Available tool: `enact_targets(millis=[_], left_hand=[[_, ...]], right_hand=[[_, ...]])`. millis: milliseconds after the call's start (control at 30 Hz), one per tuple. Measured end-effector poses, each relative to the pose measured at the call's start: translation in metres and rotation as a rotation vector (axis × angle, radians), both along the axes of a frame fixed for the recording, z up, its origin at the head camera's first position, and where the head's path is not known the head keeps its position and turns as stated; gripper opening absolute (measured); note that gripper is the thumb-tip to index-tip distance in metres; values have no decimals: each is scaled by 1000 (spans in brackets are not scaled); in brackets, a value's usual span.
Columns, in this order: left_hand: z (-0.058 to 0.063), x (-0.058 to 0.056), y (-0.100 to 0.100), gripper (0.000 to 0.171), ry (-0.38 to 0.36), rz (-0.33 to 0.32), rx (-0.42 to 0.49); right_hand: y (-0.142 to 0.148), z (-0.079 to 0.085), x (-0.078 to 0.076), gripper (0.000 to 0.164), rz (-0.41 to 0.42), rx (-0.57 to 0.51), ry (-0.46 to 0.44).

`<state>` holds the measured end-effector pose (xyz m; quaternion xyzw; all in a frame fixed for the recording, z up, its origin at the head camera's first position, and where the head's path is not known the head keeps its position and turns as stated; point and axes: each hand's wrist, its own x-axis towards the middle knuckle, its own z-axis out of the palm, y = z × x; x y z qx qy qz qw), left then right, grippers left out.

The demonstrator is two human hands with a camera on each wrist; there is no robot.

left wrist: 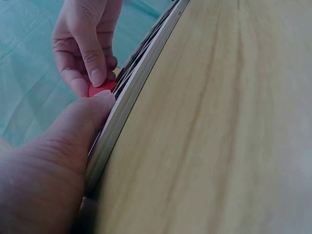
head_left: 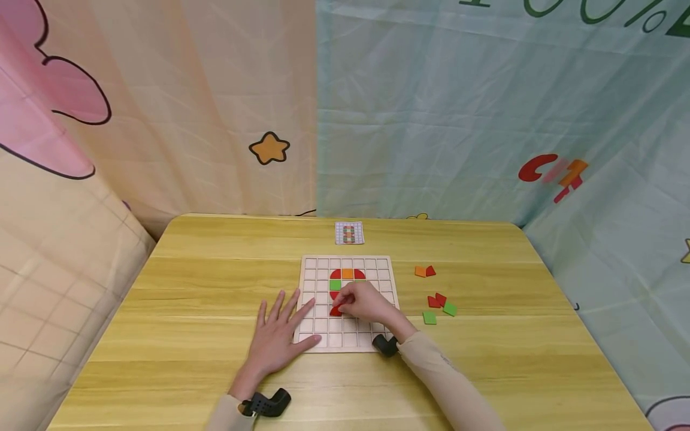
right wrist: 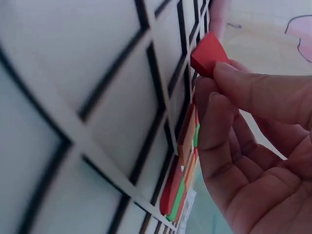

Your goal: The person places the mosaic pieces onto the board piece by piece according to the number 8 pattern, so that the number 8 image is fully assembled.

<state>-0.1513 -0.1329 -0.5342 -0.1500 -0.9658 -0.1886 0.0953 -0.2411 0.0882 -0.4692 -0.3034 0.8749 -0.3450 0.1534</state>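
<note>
A white square grid board (head_left: 318,341) lies on the table. My right hand (head_left: 366,302) pinches a red rounded-corner tile (right wrist: 209,53) between thumb and fingers, over a square left of the board's middle. In the left wrist view the red tile (left wrist: 102,88) shows beyond my left thumb. My left hand (head_left: 276,340) rests with fingers spread at the board's left edge, thumb on its lower left corner. Set in the board are a red tile (head_left: 335,274), an orange square (head_left: 347,273), another red tile (head_left: 359,274) and a green square (head_left: 335,285); my right hand partly hides others.
Behind the board lies a small printed card (head_left: 349,234) with a coloured grid pattern. To the right are loose tiles: an orange one (head_left: 420,272) beside a red one (head_left: 430,271), and lower down red tiles (head_left: 433,301) with green squares (head_left: 429,318). Curtains hang behind the table.
</note>
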Motion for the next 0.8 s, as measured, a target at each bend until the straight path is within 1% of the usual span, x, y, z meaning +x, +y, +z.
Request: enact_targets(millis=[167, 300, 367, 600, 800], left_hand=[[0, 0, 0, 75, 18, 3, 11], [0, 0, 0, 74, -5, 0, 6], [-1, 0, 0, 74, -14, 1, -1], [0, 0, -1, 75, -2, 2, -2], [0, 0, 0, 74, -9, 0, -2]], right_hand=[[-6, 6, -2, 11, 12, 70, 3], [-9, 9, -2, 11, 6, 117, -3], [-10, 9, -1, 10, 4, 121, 10], [-11, 7, 5, 10, 17, 138, 138], [-9, 4, 11, 8, -20, 158, 136]])
